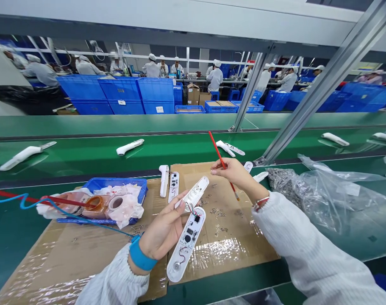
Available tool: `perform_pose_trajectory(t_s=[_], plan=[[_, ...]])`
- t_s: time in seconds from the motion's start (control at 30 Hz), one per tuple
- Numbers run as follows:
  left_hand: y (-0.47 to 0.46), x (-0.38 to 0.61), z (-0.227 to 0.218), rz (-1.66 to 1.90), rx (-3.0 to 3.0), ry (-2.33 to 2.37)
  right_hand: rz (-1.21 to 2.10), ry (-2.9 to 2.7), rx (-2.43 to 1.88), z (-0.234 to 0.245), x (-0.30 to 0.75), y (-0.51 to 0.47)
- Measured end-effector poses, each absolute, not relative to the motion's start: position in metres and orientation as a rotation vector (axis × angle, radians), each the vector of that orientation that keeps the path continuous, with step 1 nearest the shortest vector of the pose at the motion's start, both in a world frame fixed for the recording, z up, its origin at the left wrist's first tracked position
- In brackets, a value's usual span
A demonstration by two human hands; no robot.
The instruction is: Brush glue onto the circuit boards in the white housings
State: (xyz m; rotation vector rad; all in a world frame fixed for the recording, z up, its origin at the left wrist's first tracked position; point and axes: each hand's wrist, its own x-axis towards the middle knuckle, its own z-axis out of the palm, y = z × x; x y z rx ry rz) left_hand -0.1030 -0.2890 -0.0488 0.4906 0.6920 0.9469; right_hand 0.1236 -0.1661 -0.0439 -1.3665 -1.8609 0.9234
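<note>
Head view: left hand point(162, 231) grips white circuit housing point(185, 245); right hand point(234, 173) pinches red brush point(220, 159).

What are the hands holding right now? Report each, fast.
Left hand: closed, holding a white plastic device casing with exposed circuit board.
Right hand: closed, pinching a thin red-handled brush.

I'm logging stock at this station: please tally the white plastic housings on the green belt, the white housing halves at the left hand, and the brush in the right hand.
White plastic handle-shaped housings on the green conveyor belt: 5
White plastic housing halves at the left hand: 2
Red-handled brush in the right hand: 1
Total: 8
</note>
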Motion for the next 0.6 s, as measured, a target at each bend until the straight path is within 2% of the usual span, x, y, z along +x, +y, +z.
perform_pose_trajectory(t_s=[0.3, 0.6], plan=[[-0.293, -0.104, -0.048, 0.934, 0.465, 0.621, 0.703, -1.870, -1.377, -0.033, 0.101, -0.189], [-0.295, -0.103, -0.049, 0.920, 0.455, 0.610, 0.761, -1.785, -1.404, -0.035, 0.099, -0.191]])
